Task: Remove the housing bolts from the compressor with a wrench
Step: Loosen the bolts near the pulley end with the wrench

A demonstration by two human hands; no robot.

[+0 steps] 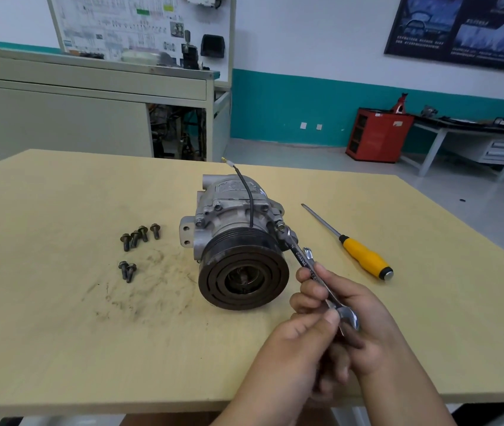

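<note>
Combination wrench [301,259] seated on compressor [235,241] housing bolt [280,224], right hand [364,312] gripping shank, left hand [300,342] pinching open end, six loose bolts [140,236] on table [60,333]

Yellow-handled screwdriver [364,256], grey compressor [235,210]

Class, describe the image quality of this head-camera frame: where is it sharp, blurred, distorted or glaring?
Head view: the compressor and the lettering on the wrench are sharp; head view: the wall board at top left is blurred; head view: the wide lens bends the edges of the table; head view: soft, even light, faint shadows, a glint on the wrench's open end.
</note>
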